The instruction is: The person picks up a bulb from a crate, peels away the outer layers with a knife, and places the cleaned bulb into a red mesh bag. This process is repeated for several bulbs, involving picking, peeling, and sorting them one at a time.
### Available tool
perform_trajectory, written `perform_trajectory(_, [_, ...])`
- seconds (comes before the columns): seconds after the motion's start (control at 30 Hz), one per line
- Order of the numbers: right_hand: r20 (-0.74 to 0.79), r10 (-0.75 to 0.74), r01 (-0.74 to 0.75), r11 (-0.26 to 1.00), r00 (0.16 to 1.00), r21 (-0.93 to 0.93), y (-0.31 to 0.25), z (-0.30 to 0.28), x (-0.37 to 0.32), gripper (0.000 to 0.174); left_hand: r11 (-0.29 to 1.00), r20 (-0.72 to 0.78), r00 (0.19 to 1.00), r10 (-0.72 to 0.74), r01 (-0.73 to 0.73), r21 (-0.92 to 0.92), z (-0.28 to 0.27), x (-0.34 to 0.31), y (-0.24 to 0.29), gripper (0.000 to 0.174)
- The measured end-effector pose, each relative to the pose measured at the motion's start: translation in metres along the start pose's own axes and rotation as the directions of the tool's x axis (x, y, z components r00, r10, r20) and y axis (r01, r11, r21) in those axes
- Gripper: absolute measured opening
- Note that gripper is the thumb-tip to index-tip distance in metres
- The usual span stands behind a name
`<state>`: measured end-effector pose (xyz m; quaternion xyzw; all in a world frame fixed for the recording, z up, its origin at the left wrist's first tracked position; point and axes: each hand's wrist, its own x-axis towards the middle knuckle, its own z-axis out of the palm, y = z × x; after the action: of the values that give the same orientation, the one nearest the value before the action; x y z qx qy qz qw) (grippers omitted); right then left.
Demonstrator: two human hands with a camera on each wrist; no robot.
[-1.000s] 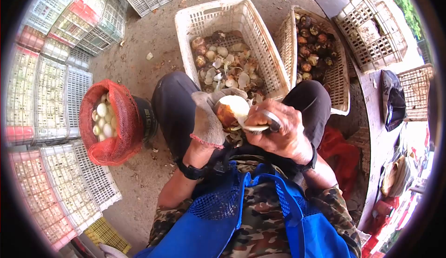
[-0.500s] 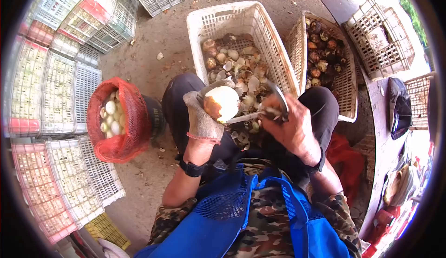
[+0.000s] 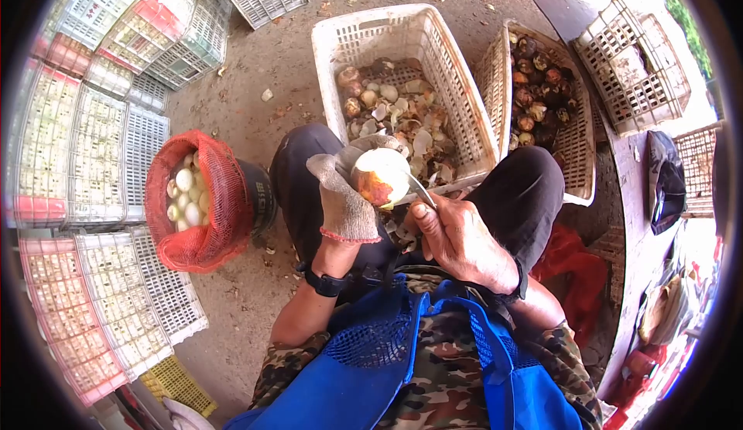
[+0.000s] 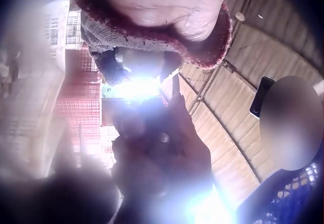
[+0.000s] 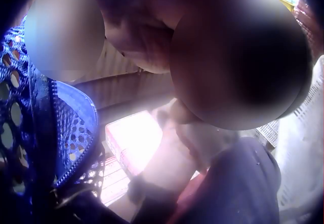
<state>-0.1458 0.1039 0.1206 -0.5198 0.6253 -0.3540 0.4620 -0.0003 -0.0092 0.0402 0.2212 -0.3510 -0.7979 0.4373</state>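
In the head view, my left hand [image 3: 340,202], in a grey knit glove, grips a round bulb [image 3: 381,178], white on top with a brown-orange patch low on its side. My bare right hand [image 3: 464,244] holds a knife with its thumb up, and the thin blade [image 3: 422,191] meets the bulb's right side. Both hands are above my knees. The glove's red-edged cuff [image 4: 202,59] shows in the left wrist view, with the dark, blurred right hand [image 4: 167,153] below it. The right wrist view is too blurred to tell the fingers.
Past my knees stands a white basket [image 3: 472,93] holding peelings [image 3: 422,132] and several bulbs. Right of it, a second crate [image 3: 576,159] holds dark unpeeled bulbs. At left, a bucket [image 3: 259,194] with red netting [image 3: 226,198] contains pale bulbs, beside stacked crates [image 3: 101,136].
The right hand has come in from the right and lower, bringing the blade against the bulb. The bulb has shifted slightly right and turned, and the left hand still grips it.
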Motion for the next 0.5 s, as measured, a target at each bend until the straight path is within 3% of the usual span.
perform_trajectory(0.13, [-0.019, -0.005, 0.005, 1.0, 1.0, -0.011, 0.002, 0.004, -0.007, 0.033, 0.999, -0.051, 0.998, 0.036, -0.034, 0.031, -0.002, 0.003, -0.003, 0.082])
perform_trajectory(0.23, [0.017, 0.035, -0.035, 0.999, 0.999, -0.03, 0.0, 0.002, -0.009, 0.034, 0.998, 0.01, 0.999, 0.053, -0.053, -0.041, -0.009, 0.005, -0.003, 0.085])
perform_trajectory(0.33, [0.05, 0.058, -0.058, 0.998, 0.997, -0.007, -0.001, 0.0, -0.01, 0.035, 0.991, -0.098, 0.989, 0.115, -0.107, 0.08, -0.002, 0.002, -0.005, 0.089])
perform_trajectory(0.43, [0.106, 0.105, -0.108, 0.994, 0.989, 0.019, -0.001, 0.002, -0.009, 0.034, 0.995, -0.08, 0.996, 0.042, -0.049, -0.089, -0.005, 0.0, -0.006, 0.083])
perform_trajectory(0.5, [0.081, 0.058, -0.058, 0.998, 0.995, 0.001, 0.007, 0.007, -0.004, 0.031, 0.998, -0.188, 0.982, 0.029, -0.038, -0.043, 0.002, -0.004, -0.012, 0.075])
